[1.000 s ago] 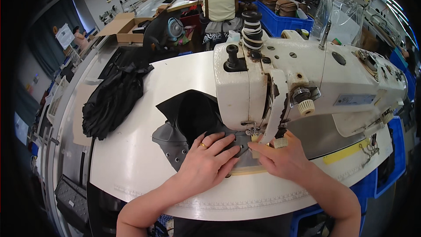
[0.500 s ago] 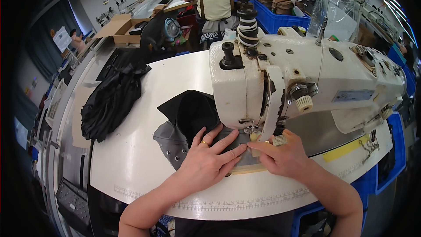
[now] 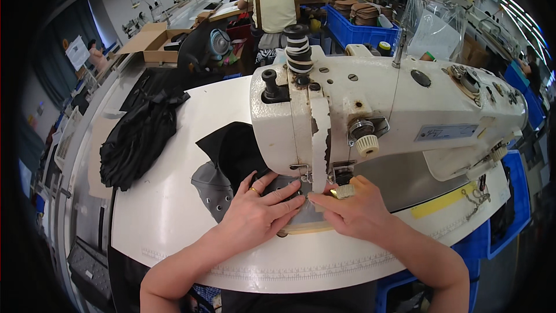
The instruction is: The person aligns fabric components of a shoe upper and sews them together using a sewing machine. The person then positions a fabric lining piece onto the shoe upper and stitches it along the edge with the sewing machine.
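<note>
A shoe upper (image 3: 204, 178) of grey and black material, with metal eyelets along its grey edge, lies under the head of a white sewing machine (image 3: 370, 107). My left hand (image 3: 255, 208) rests flat on it, fingers spread, with a ring on one finger. Close by the presser foot, my right hand (image 3: 359, 208) has its index finger stretched toward the left fingertips and its other fingers curled. Whatever those curled fingers may grip is hidden. The needle area is partly covered by the machine's white guard bar (image 3: 319, 145) and my fingers.
On the white table (image 3: 174, 220), a bundle of black fabric (image 3: 142, 139) lies at the left. Blue bins (image 3: 512, 203) stand at the right. Thread chains (image 3: 478, 196) hang near the yellow strip (image 3: 440, 202). A person (image 3: 278, 0) sits with their back turned beyond the machine.
The whole view has shifted, so the machine and table appear farther left. Both hands keep nearly the same place beside the presser foot, and the upper has hardly moved under them.
</note>
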The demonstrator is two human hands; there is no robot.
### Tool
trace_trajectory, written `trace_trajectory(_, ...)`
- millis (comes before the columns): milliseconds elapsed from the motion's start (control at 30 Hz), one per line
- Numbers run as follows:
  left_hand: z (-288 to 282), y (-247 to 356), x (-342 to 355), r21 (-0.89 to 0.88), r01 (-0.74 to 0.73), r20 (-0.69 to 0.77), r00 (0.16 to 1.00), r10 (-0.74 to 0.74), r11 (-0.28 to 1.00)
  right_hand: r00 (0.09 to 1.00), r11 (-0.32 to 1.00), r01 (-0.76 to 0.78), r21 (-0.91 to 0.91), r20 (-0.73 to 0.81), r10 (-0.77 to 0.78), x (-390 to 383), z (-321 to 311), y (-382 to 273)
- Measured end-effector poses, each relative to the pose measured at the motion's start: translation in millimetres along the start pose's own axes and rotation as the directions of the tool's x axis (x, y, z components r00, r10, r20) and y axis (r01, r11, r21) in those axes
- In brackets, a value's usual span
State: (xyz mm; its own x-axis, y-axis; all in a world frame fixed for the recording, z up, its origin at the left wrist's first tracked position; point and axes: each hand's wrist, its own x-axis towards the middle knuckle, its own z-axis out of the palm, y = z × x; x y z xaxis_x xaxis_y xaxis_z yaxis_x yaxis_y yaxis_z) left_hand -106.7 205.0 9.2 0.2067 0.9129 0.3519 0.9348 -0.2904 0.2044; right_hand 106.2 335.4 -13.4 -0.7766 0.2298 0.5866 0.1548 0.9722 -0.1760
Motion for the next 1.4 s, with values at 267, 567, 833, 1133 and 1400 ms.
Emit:
trace_trajectory(267,2,-6,6,-0.017,0.024,-0.007,1.0,-0.024,1.0,0.999,0.999,-0.035,-0.041,0.006,0.036,3,-1,-5)
trace_trajectory(567,3,-13,12,-0.06,0.017,-0.008,1.0,-0.018,0.998,0.998,1.0,-0.023,-0.002,-0.066,0.022,3,4,-2)
trace_trajectory(833,3,-12,12,-0.045,-0.01,-0.08,0.997,0.006,0.999,1.0,0.999,-0.029,-0.037,0.005,0.029,3,2,-2)
trace_trajectory(1133,8,-14,9,-0.042,0.02,-0.02,1.0,-0.021,0.999,1.0,0.998,-0.022,-0.064,-0.011,0.021,2,6,1)
trace_trajectory(1400,9,-15,7,-0.059,0.025,-0.047,0.999,-0.028,0.998,0.998,0.998,-0.044,-0.055,0.039,0.046,5,1,-4)
